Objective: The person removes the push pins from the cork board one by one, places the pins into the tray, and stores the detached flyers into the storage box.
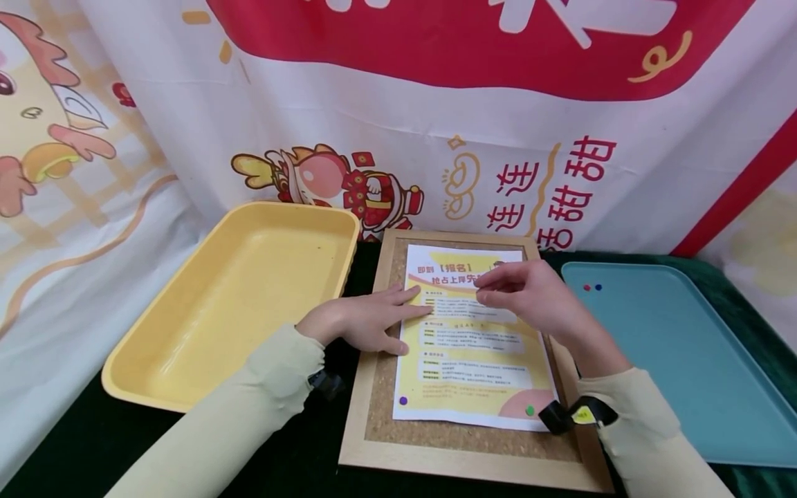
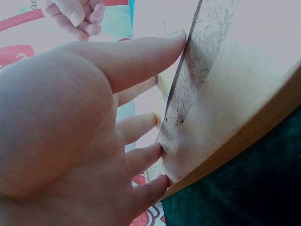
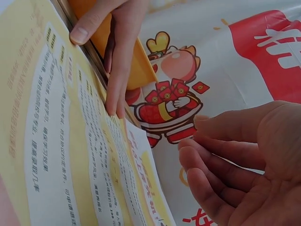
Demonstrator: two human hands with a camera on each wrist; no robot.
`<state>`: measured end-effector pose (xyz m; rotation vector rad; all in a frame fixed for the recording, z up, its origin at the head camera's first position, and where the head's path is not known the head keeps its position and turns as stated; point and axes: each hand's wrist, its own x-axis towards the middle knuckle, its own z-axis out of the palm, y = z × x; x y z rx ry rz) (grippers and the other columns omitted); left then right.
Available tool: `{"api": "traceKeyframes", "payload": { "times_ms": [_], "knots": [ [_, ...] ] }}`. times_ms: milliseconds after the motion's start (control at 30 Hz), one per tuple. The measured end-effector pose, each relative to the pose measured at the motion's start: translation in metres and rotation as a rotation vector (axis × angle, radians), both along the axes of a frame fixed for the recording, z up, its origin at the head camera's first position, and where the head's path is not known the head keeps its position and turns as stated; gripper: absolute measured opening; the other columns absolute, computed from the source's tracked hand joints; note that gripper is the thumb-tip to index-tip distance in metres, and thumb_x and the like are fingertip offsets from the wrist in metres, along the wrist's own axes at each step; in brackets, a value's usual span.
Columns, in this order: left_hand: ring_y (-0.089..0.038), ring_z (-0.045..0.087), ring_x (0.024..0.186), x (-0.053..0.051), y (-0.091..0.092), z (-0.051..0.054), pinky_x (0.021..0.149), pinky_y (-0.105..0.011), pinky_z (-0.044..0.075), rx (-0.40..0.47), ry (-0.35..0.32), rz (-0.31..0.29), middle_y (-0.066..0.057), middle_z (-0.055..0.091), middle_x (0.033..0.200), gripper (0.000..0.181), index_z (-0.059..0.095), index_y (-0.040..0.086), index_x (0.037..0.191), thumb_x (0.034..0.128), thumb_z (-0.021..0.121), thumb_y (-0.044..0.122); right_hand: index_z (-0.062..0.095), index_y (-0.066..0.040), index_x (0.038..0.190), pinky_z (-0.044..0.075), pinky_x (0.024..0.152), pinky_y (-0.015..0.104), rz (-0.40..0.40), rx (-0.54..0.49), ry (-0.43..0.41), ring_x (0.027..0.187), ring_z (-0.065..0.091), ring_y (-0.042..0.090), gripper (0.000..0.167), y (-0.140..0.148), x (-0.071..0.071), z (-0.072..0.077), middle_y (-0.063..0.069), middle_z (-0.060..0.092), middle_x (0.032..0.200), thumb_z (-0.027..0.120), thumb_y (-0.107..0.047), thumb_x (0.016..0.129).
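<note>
A yellow and white printed sheet (image 1: 463,354) lies on a wood-framed cork board (image 1: 448,472), with a purple pin (image 1: 403,400) at its lower left and a green pin (image 1: 530,410) at its lower right. My left hand (image 1: 367,320), fingers spread, rests across the sheet's left edge; in the left wrist view its fingertips (image 2: 157,146) touch along that edge. Above the sheet's upper right part is my right hand (image 1: 540,299), thumb and forefinger tips close together. The right wrist view shows this hand (image 3: 244,165) with bent fingers; whether something small is between the tips cannot be made out.
A yellow tray (image 1: 230,304) stands left of the board. To the right lies a blue tray (image 1: 679,360) with a red pin (image 1: 587,287) and a dark blue pin (image 1: 598,287) on it. Dark green cloth covers the table, and a printed white and red banner (image 1: 398,97) hangs behind.
</note>
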<state>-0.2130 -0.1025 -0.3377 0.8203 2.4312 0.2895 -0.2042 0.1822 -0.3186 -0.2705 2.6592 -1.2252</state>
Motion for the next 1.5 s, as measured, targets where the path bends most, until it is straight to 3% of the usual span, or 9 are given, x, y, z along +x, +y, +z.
{"api": "traceKeyframes", "payload": {
  "times_ms": [367, 533, 833, 1267, 1500],
  "knots": [
    [-0.032, 0.0, 0.169, 0.001, 0.0, 0.002, 0.136, -0.053, 0.012, 0.01, 0.003, -0.005, -0.004, 0.006, 0.181, 0.073, 0.031, 0.031, 0.169, 0.1054, 0.065, 0.039, 0.081, -0.013, 0.117, 0.05, 0.083, 0.033, 0.135, 0.019, 0.039, 0.091, 0.061, 0.023, 0.023, -0.02, 0.01, -0.005, 0.005, 0.075, 0.105, 0.081, -0.021, 0.095],
    [-0.031, -0.001, 0.169, 0.001, 0.0, 0.002, 0.136, -0.052, 0.012, 0.005, 0.006, 0.002, -0.003, 0.005, 0.181, 0.073, 0.031, 0.031, 0.169, 0.1053, 0.065, 0.04, 0.082, -0.013, 0.115, 0.051, 0.082, 0.032, 0.164, -0.011, 0.03, 0.088, 0.062, 0.021, 0.021, -0.032, 0.015, -0.009, 0.003, 0.076, 0.101, 0.082, -0.02, 0.095],
    [-0.031, -0.001, 0.169, 0.002, -0.001, 0.002, 0.136, -0.053, 0.012, 0.018, 0.009, 0.0, -0.005, 0.007, 0.181, 0.073, 0.032, 0.031, 0.169, 0.1048, 0.066, 0.039, 0.082, -0.013, 0.109, 0.051, 0.074, 0.026, 0.285, -0.03, 0.006, 0.081, 0.064, 0.017, 0.016, -0.047, 0.025, -0.015, -0.003, 0.079, 0.096, 0.083, -0.015, 0.093],
    [-0.034, 0.003, 0.168, 0.0, -0.001, 0.001, 0.135, -0.053, 0.015, 0.023, 0.038, -0.028, -0.009, 0.01, 0.181, 0.072, 0.035, 0.027, 0.168, 0.1041, 0.067, 0.038, 0.081, -0.009, 0.103, 0.056, 0.073, 0.023, 0.445, -0.048, -0.067, 0.077, 0.069, 0.008, 0.012, -0.071, 0.042, -0.019, -0.004, 0.078, 0.086, 0.083, -0.013, 0.092],
    [-0.034, 0.006, 0.168, 0.0, -0.002, 0.001, 0.135, -0.053, 0.015, 0.025, 0.058, -0.042, -0.01, 0.011, 0.181, 0.072, 0.035, 0.026, 0.168, 0.1045, 0.066, 0.04, 0.08, -0.009, 0.096, 0.055, 0.069, 0.023, 0.459, -0.041, -0.132, 0.074, 0.07, 0.008, 0.007, -0.081, 0.049, -0.027, -0.004, 0.077, 0.081, 0.082, -0.005, 0.091]
  ]
}}
